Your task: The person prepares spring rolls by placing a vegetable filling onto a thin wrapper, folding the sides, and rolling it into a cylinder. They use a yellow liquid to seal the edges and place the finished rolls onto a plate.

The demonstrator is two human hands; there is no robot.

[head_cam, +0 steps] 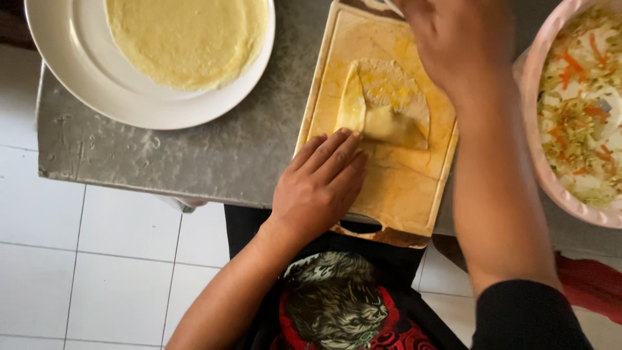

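From the head camera, looking straight down: a thin pale wrapper (389, 104) lies on a yellow-stained wooden cutting board (402, 188), roughly in the board's upper half, and it is partly folded. Its left edge is turned inward as a long upright flap, and its lower edge is turned up as a band running left to right, so the folded corner sits at the lower left of the sheet.

The left hand (317, 188) lies flat on the board, palm down, fingers held side by side and stretched out, with the fingertips (343, 139) touching that lower-left folded corner. The wrapper lies up and to the right of this hand, directly off the fingertips (this is the nearer hand, in contact).

The right hand (453, 39) hangs over the top right of the board, above the wrapper's far edge. Only its back shows, so I cannot tell whether its fingers are spread or pinching anything.

On the grey bench (194, 149), a white plate (78, 78) with a flat stack of round pale sheets (188, 39) sits well to the left of the board. A pink bowl (538, 162) of shredded vegetable filling (583, 110) sits just right of it, beside the right forearm.
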